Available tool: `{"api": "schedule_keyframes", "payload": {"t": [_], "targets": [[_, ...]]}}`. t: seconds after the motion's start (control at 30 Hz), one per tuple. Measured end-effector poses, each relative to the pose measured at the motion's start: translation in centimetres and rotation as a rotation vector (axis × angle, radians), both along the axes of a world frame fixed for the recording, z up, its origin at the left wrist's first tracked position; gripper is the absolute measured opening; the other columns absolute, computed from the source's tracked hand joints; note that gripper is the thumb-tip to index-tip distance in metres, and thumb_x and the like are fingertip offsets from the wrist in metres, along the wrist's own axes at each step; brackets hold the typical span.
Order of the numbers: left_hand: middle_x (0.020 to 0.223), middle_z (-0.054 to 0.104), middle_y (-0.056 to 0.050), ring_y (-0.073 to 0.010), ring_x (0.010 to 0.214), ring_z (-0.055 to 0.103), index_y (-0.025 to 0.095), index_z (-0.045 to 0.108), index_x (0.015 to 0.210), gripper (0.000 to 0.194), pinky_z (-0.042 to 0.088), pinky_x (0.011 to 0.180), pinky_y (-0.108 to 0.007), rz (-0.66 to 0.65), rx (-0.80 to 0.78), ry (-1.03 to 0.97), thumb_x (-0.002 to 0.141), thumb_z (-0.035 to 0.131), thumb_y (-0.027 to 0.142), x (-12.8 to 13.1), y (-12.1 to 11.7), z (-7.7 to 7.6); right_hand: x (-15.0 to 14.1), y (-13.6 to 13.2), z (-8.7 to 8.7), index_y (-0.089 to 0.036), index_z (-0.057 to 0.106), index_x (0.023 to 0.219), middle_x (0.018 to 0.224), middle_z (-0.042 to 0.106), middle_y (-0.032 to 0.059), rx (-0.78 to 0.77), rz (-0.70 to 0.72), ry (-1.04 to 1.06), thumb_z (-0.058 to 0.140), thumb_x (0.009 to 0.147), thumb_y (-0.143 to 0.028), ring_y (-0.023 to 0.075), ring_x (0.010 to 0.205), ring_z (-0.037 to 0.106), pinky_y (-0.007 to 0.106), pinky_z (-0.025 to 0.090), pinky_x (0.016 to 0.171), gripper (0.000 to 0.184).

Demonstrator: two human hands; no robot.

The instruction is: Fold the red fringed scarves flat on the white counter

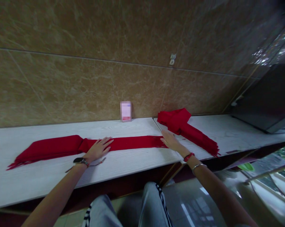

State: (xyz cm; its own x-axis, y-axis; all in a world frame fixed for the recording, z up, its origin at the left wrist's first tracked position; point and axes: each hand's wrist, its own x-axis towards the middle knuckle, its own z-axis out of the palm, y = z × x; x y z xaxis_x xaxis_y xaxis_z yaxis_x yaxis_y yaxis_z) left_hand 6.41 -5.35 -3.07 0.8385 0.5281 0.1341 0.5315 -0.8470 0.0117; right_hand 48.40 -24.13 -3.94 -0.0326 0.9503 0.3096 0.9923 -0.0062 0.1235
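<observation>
A long red scarf [130,142] lies stretched across a white wooden counter [137,157], with fringed ends at the far left and at the right front. My left hand [98,148] lies flat and open on the scarf's left-middle part; a dark watch is on that wrist. My right hand [171,141] rests flat, fingers spread, on the scarf where it bends toward a bunched fold [174,118] near the wall. Red and silver bracelets circle the right wrist.
A small pink and white card [125,111] leans against the brown marble wall. A dark box-like appliance [265,101] sits at the counter's right end. My knees in grey trousers [133,208] are below the counter edge, over a glossy floor.
</observation>
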Motion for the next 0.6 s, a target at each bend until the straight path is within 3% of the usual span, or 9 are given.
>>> {"api": "schedule_keyframes", "payload": {"t": [0.1,0.2,0.33,0.47,0.53,0.6], "targets": [[0.142,0.034,-0.008,-0.0245,0.129,0.031,0.025,0.038,0.134,0.046,0.026,0.103,-0.05,-0.002,-0.008,0.007,0.09,0.028,0.036,0.0,-0.1,-0.1,-4.4,1.9,-0.6,-0.006,0.031,0.136,0.14,0.032,0.0213,0.043,0.098,0.04,0.032,0.091,-0.039,0.0298,0.131,0.025,0.051,0.026,0.102,0.056],[0.141,0.034,-0.008,-0.0244,0.128,0.032,0.026,0.038,0.134,0.045,0.027,0.102,-0.051,-0.008,0.004,-0.001,0.091,0.028,0.035,-0.1,-0.1,0.0,-7.0,3.2,-1.7,-0.008,0.032,0.136,0.139,0.035,0.0196,0.025,0.167,0.046,0.033,0.091,-0.042,0.0294,0.129,0.029,0.051,0.028,0.102,0.056],[0.141,0.034,-0.008,-0.0237,0.129,0.032,0.026,0.036,0.135,0.045,0.028,0.102,-0.05,-0.011,0.018,-0.001,0.091,0.029,0.034,-0.2,-0.2,-0.1,-4.4,2.8,-2.2,-0.008,0.037,0.133,0.134,0.041,0.0215,-0.007,0.158,0.015,0.033,0.091,-0.037,0.0296,0.125,0.037,0.053,0.032,0.097,0.051],[0.143,0.032,-0.006,-0.0244,0.13,0.029,0.027,0.036,0.135,0.045,0.026,0.103,-0.049,0.008,0.02,0.021,0.092,0.028,0.038,0.4,-0.7,-0.2,-1.3,2.3,-1.3,-0.006,0.042,0.129,0.132,0.043,0.0235,-0.002,0.098,-0.048,0.035,0.091,-0.033,0.0325,0.124,0.038,0.055,0.03,0.097,0.048],[0.144,0.03,-0.006,-0.0256,0.131,0.027,0.027,0.035,0.135,0.047,0.024,0.104,-0.05,0.026,0.036,0.024,0.091,0.028,0.041,0.8,-1.2,0.0,-2.4,3.0,-0.5,-0.005,0.04,0.131,0.135,0.039,0.0233,0.029,0.101,-0.033,0.034,0.091,-0.033,0.0325,0.127,0.033,0.055,0.027,0.1,0.049],[0.145,0.028,-0.006,-0.0264,0.132,0.023,0.027,0.035,0.135,0.048,0.02,0.105,-0.052,0.059,0.082,-0.005,0.091,0.03,0.043,0.7,-1.6,0.6,-5.3,4.4,0.1,-0.006,0.034,0.135,0.139,0.033,0.0218,0.052,0.149,0.019,0.032,0.091,-0.035,0.0311,0.13,0.027,0.054,0.024,0.102,0.052]]}}
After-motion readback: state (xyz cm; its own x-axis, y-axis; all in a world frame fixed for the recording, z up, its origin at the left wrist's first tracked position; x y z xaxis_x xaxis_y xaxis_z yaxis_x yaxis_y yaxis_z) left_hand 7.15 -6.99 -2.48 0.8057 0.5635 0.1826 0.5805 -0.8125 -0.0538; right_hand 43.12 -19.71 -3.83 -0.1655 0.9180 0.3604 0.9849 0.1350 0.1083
